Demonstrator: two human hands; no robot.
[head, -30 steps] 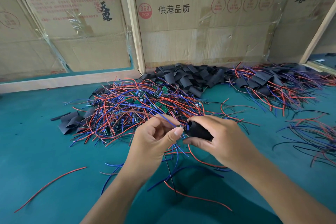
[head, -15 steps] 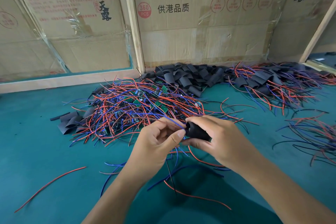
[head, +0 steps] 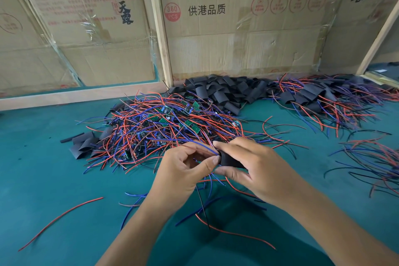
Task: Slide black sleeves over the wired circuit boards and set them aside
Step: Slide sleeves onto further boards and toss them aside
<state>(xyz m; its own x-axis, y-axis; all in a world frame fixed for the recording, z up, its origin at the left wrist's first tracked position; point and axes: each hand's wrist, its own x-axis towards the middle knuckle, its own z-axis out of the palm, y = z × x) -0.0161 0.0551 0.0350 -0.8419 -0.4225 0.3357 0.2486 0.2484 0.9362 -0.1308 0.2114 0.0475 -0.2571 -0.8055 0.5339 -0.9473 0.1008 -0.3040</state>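
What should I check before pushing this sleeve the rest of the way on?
1. Right hand grips the black sleeve: ok.
2. Left hand pinches the wires at the sleeve mouth: ok.
3. Board fully inside the sleeve: cannot tell, fingers hide it.
4. Trailing wires hanging free below the hands: ok.
5. Finished pile at far right, ready to receive it: ok.

Open green table [head: 43, 179] lies left of the hands; a tangled wire-and-board heap [head: 162, 127] blocks the way ahead, loose sleeves [head: 224, 93] and sleeved boards [head: 319, 99] behind, cardboard wall [head: 237, 50] beyond.
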